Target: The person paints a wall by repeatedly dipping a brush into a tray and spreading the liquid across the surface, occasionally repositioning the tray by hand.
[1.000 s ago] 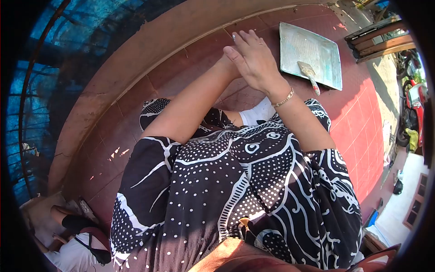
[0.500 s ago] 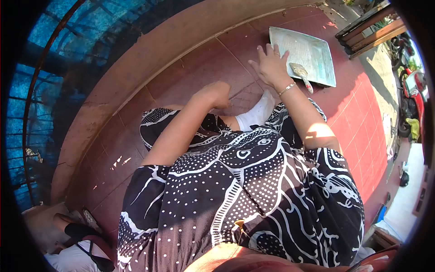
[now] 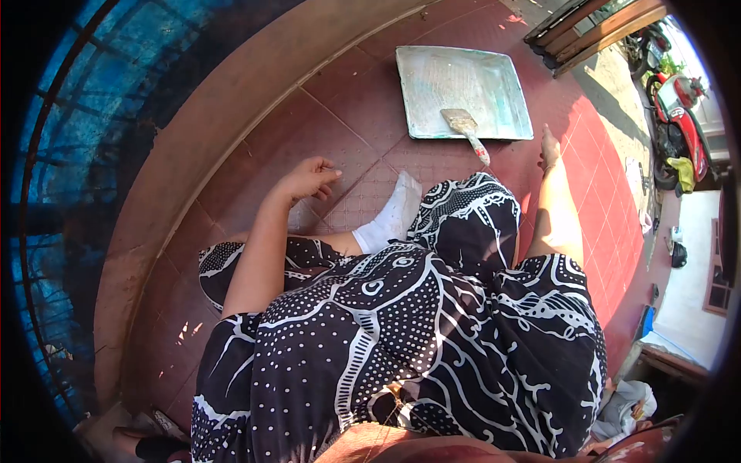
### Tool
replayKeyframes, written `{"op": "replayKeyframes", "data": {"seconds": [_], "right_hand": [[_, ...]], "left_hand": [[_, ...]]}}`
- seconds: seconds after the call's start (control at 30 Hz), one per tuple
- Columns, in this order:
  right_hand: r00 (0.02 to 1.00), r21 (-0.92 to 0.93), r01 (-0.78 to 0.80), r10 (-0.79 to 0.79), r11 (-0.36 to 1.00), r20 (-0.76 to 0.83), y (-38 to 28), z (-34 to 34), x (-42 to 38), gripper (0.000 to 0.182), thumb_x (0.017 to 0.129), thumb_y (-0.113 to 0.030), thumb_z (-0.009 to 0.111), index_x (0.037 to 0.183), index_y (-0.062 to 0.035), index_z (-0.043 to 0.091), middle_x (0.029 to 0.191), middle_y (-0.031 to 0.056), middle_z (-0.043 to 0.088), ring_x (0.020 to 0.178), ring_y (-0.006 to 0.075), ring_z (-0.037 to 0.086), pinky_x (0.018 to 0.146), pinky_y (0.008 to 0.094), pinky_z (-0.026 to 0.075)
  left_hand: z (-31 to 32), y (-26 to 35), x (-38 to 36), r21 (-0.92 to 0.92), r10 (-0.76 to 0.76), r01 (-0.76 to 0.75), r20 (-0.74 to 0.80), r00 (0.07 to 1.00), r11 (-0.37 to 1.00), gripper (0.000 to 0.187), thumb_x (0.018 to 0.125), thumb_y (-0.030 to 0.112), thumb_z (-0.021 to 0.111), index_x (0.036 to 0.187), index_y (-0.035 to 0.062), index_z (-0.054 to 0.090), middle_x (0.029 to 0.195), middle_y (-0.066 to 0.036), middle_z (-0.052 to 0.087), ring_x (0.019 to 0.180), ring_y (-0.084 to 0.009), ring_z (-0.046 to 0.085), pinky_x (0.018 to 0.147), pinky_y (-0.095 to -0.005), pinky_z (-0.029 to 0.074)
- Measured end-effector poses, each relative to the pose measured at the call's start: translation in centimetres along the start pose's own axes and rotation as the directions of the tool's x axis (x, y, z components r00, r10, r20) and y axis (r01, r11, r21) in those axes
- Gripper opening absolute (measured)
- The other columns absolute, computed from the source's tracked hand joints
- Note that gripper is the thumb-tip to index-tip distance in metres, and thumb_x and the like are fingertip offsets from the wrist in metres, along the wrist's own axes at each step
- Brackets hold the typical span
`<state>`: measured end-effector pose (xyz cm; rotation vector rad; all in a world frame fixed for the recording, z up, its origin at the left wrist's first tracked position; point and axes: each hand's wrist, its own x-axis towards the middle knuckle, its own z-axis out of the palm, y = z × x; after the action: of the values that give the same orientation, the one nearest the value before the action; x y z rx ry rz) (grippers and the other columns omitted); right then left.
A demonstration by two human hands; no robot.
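Note:
A shallow, paint-stained tray [image 3: 463, 77] lies on the red tiles ahead of me. A flat paintbrush [image 3: 461, 122] rests across its near edge, bristles inside and handle pointing toward me. My right hand [image 3: 549, 148] is just past the tray's right corner, seen edge-on with fingers stretched out and holding nothing. Over the tiles to the left, my left hand [image 3: 310, 179] is empty, its fingers loosely bent and apart. Between my arms are a white sock [image 3: 390, 216] on my foot and my black-and-white patterned clothing [image 3: 370, 324].
A low curved wall [image 3: 193, 147] borders the floor on the left, with blue sheeting [image 3: 77, 116] behind bars beyond it. Wooden posts [image 3: 594, 38] stand at the upper right. Farther right is a red motorbike [image 3: 683, 123]. A person's leg [image 3: 147, 444] shows at the lower left.
My right hand has moved from the tray's left side to beyond its right corner. My left hand has loosened from a curled shape. The view has turned, shifting the tray and paintbrush leftward.

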<state>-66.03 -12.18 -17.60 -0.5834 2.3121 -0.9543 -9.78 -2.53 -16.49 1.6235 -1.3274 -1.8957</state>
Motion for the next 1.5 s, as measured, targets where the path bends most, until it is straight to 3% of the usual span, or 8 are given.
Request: {"op": "replayKeyframes", "data": {"seconds": [0.33,0.4,0.47,0.57,0.73,0.87,1.17,1.5], "right_hand": [[0.993,-0.137,-0.01,0.026,0.99,0.116,1.8,2.8,-1.4,0.078,0.08,-0.067,0.037,0.125,-0.0055,0.05,0.111,0.0074,0.055,0.081,0.023,0.05,0.071,0.046,0.04],[0.88,-0.624,0.333,-0.47,0.707,-0.063,1.8,3.6,-5.9,0.071,0.081,-0.056,0.048,0.117,0.0043,0.052,0.096,0.0239,0.057,0.09,0.0354,0.055,0.085,0.0375,0.042],[0.737,-0.451,0.641,-0.661,0.621,0.138,-0.6,4.5,-14.9,0.065,0.078,-0.043,0.058,0.123,0.0038,0.046,0.105,0.0258,0.052,0.097,0.0409,0.053,0.089,0.041,0.041],[0.581,-0.422,0.809,-0.449,0.408,0.679,-3.1,5.2,-23.6,0.063,0.077,-0.028,0.063,0.13,-0.0034,0.04,0.11,0.0256,0.048,0.098,0.0408,0.053,0.086,0.0434,0.043],[0.727,-0.724,0.671,-0.334,0.159,0.6,-2.6,7.7,-23.1,0.055,0.08,-0.02,0.058,0.13,-0.0091,0.039,0.105,0.0246,0.053,0.092,0.0388,0.056,0.079,0.0435,0.046],[0.535,-0.471,0.841,-0.546,0.267,0.645,-1.9,9.0,-20.0,0.04,0.08,-0.016,0.055,0.119,-0.0052,0.052,0.094,0.0228,0.062,0.089,0.0365,0.059,0.076,0.0431,0.046],[0.759,-0.106,0.62,-0.561,0.777,0.329,-11.9,11.5,-14.9,0.03,0.083,-0.029,0.063,0.076,0.0003,0.062,0.057,0.0016,0.053,0.045,0.0075,0.05,0.041,0.0229,0.039],[0.798,0.115,0.538,-0.549,0.835,0.248,-11.0,14.6,-10.0,0.029,0.083,-0.023,0.061,0.075,0.0049,0.06,0.064,0.0114,0.062,0.051,0.0162,0.062,0.046,0.0252,0.051]], "left_hand": [[-4.6,-5.0,3.8,-0.34,-0.144,0.076,-0.178,0.974,0.937,0.032,0.086,0.024,0.059,0.107,0.0022,0.051,0.093,-0.007,0.059,0.069,-0.0122,0.057,0.059,-0.0248,0.05],[-6.0,-5.1,3.4,-0.372,-0.109,0.036,-0.178,0.978,0.927,0.029,0.087,0.023,0.058,0.106,0.0027,0.051,0.093,-0.007,0.059,0.069,-0.0125,0.057,0.06,-0.0248,0.05],[-6.5,-4.9,3.9,-0.403,-0.11,0.014,-0.216,0.97,0.915,0.031,0.087,0.023,0.058,0.108,0.003,0.05,0.094,-0.008,0.059,0.071,-0.0133,0.056,0.062,-0.0257,0.05],[-6.5,-4.4,4.6,-0.399,-0.096,-0.01,-0.244,0.965,0.917,0.031,0.087,0.024,0.058,0.109,0.0036,0.05,0.096,-0.009,0.059,0.073,-0.0142,0.056,0.064,-0.0266,0.049],[-5.8,-3.3,5.2,-0.397,-0.007,-0.06,-0.165,0.986,0.916,0.03,0.086,0.024,0.058,0.107,0.004,0.051,0.096,-0.008,0.059,0.073,-0.0142,0.056,0.064,-0.0262,0.049],[-5.7,-4.0,5.1,-0.339,0.001,-0.082,-0.232,0.973,0.937,0.03,0.085,0.025,0.059,0.105,0.0034,0.052,0.092,-0.007,0.059,0.069,-0.0125,0.056,0.06,-0.0241,0.048],[-5.3,-4.5,5.5,-0.274,-0.008,-0.065,-0.257,0.967,0.959,0.036,0.084,0.024,0.061,0.108,-0.0002,0.051,0.09,-0.008,0.06,0.067,-0.0116,0.056,0.057,-0.0233,0.048],[-5.2,-4.7,5.8,-0.255,-0.072,-0.003,-0.287,0.955,0.967,0.041,0.083,0.023,0.062,0.113,-0.003,0.049,0.091,-0.009,0.06,0.067,-0.0116,0.056,0.059,-0.0232,0.048]]}}
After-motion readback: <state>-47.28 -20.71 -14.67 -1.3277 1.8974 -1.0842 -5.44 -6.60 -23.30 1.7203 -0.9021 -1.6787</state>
